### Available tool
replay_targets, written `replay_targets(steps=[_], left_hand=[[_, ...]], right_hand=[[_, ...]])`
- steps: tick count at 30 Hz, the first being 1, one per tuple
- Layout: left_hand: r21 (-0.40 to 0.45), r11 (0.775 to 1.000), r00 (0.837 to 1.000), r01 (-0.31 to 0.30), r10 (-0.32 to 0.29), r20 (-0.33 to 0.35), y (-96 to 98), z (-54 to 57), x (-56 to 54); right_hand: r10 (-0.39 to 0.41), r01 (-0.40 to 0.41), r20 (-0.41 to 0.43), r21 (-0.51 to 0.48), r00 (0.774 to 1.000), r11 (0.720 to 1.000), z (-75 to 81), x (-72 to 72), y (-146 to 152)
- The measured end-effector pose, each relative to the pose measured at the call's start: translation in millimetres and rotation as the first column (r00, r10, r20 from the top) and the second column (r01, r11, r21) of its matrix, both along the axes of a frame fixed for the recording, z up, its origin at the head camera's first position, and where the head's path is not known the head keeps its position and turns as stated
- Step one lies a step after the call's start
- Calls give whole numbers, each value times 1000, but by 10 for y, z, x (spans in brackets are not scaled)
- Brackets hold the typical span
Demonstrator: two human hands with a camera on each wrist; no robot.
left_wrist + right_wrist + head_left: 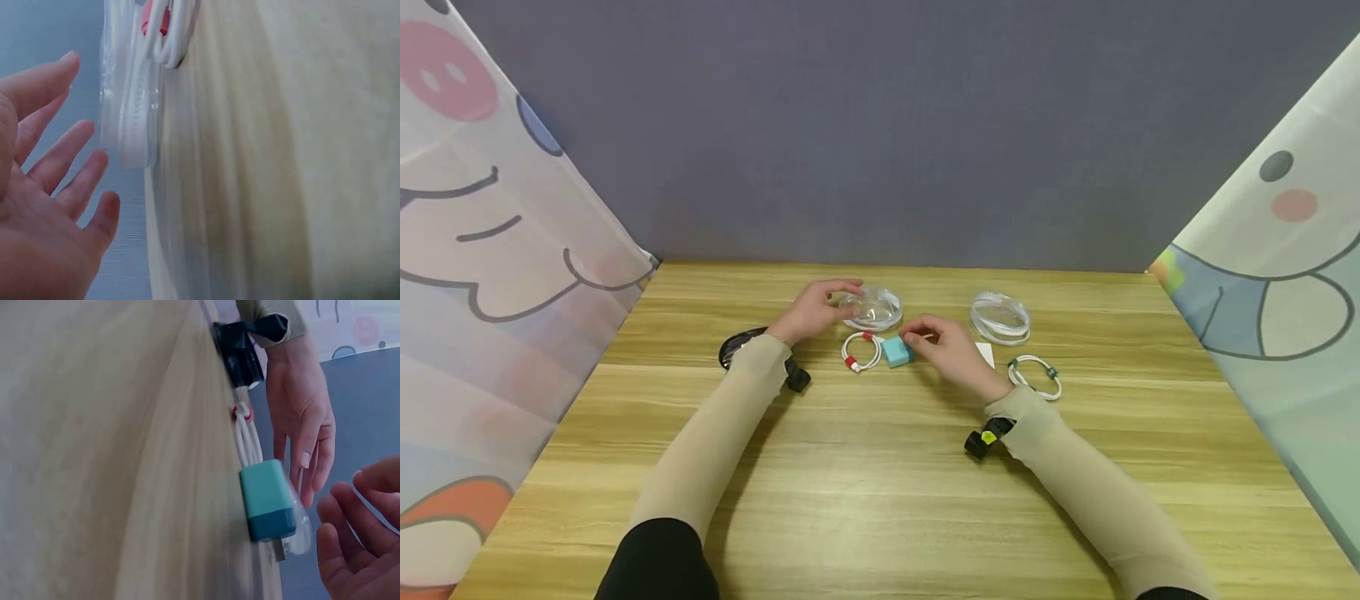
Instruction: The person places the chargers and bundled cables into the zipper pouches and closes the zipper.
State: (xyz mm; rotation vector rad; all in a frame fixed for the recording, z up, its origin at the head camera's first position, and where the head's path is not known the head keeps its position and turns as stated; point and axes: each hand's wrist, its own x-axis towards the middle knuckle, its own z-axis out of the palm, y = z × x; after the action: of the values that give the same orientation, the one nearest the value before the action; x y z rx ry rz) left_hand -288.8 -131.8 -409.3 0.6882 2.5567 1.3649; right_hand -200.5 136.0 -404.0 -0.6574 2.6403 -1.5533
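My left hand (pixel 820 312) reaches over the left edge of a round clear zip case (pixel 886 315), fingers spread and loosely bent, nothing gripped. In the left wrist view the case's zippered side (pixel 134 119) stands just beyond the fingertips. My right hand (pixel 953 354) hovers beside a teal and dark blue charger plug (pixel 895 352), thumb and fingers loosely curved. From the right wrist, the plug (pixel 265 494) shows metal prongs at one end, apart from the fingers. Between the hands lies a coiled white cable with red ties (pixel 862 352).
A second round clear case (pixel 1000 318) stands at the back right. Near my right hand are a white block (pixel 986 354) and a white cable with green ties (pixel 1035 379). A black oval object (pixel 735 343) lies by my left wrist. A grey panel (pixel 895 150) closes off the back.
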Motion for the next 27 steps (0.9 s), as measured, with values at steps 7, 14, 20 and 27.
replay_targets(steps=[7,14,20,27], left_hand=[[-41,998,998,53,-53,17,14,-57,-35],[-177,981,995,74,-86,-59,26,-21,-28],[-161,985,997,55,-62,-39,33,-4,4],[-91,995,999,30,-31,-12,49,-1,25]], right_hand=[[75,-81,93,60,993,995,-69,-87,24],[129,-143,118,116,985,983,-132,-179,66],[125,-143,163,107,979,984,-172,-192,63],[82,-103,198,101,977,990,-170,-180,66]])
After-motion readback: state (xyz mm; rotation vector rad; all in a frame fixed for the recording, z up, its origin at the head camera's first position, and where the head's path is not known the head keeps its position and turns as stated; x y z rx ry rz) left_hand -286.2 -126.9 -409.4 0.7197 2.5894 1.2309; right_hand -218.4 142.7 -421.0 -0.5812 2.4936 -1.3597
